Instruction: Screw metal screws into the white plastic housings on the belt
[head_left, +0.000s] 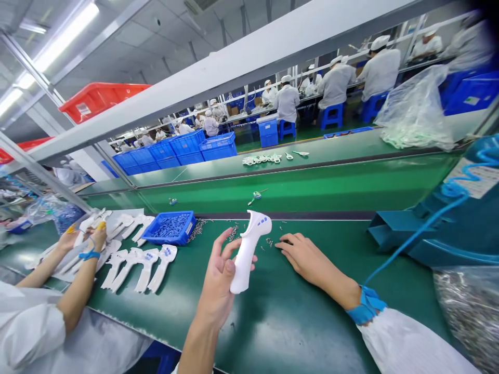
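White casing [246, 257] lies between left fingers [218, 246] and thumb [228, 271], pinched; right fingers [290, 248] slightly spread near metal bits [269, 242].

The white handle [245, 257] looks like smooth plastic, kinda satin. Bench [312, 330] top's smooth green with a soft gloss. Tiny screws [269, 242] toward its far edge look like metal, the blue bin [188, 229] there's plastic. Wristband [366, 305] looks like matt fabric, sleeve [413, 343]'s wrinkly cloth.
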`<state>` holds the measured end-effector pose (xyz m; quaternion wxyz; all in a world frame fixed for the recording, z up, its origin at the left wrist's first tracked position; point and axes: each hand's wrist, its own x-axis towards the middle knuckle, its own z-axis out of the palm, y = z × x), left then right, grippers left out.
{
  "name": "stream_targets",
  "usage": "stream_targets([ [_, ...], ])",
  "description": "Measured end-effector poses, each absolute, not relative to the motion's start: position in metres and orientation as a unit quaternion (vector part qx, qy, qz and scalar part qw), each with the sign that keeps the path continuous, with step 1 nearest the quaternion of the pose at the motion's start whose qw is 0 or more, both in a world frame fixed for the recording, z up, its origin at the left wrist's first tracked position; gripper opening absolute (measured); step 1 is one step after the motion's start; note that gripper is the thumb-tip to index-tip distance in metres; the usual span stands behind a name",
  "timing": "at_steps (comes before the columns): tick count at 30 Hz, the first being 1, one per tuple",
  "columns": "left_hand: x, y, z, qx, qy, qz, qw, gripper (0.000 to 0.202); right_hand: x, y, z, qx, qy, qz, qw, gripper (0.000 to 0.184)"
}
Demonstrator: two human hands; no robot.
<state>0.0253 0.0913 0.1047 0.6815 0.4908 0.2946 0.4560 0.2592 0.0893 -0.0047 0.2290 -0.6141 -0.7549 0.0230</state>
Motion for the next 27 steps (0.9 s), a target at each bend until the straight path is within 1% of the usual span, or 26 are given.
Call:
stream_targets([
  [2,0.029,0.089,0.103,0.493,0.295,0.449,0.684,0.087,0.256,0.087,0.0,-0.617,-0.746,0.036,0.249,0.033],
  [4,0.032,0.087,0.099,0.497,0.297,0.451,0.679,0.087,0.254,0.082,0.008,-0.621,-0.717,0.077,0.308,0.03],
  [6,0.035,0.086,0.092,0.508,0.298,0.464,0.661,0.086,0.252,0.076,0.02,-0.618,-0.662,0.172,0.388,0.029],
  [8,0.039,0.087,0.084,0.525,0.3,0.478,0.637,0.085,0.248,0.069,0.035,-0.587,-0.599,0.31,0.448,0.032],
  [10,0.043,0.087,0.078,0.54,0.303,0.487,0.616,0.084,0.242,0.061,0.05,-0.53,-0.558,0.426,0.476,0.038],
  [12,0.049,0.086,0.075,0.548,0.306,0.488,0.606,0.083,0.232,0.055,0.062,-0.479,-0.549,0.481,0.488,0.043],
  [15,0.056,0.082,0.074,0.552,0.311,0.479,0.607,0.084,0.218,0.048,0.072,-0.46,-0.545,0.493,0.498,0.046],
  [21,0.062,0.074,0.074,0.556,0.322,0.468,0.606,0.086,0.212,0.046,0.069,-0.497,-0.529,0.475,0.497,0.042],
  [27,0.06,0.077,0.072,0.556,0.327,0.468,0.605,0.076,0.22,0.043,0.075,-0.465,-0.55,0.52,0.46,0.036],
])
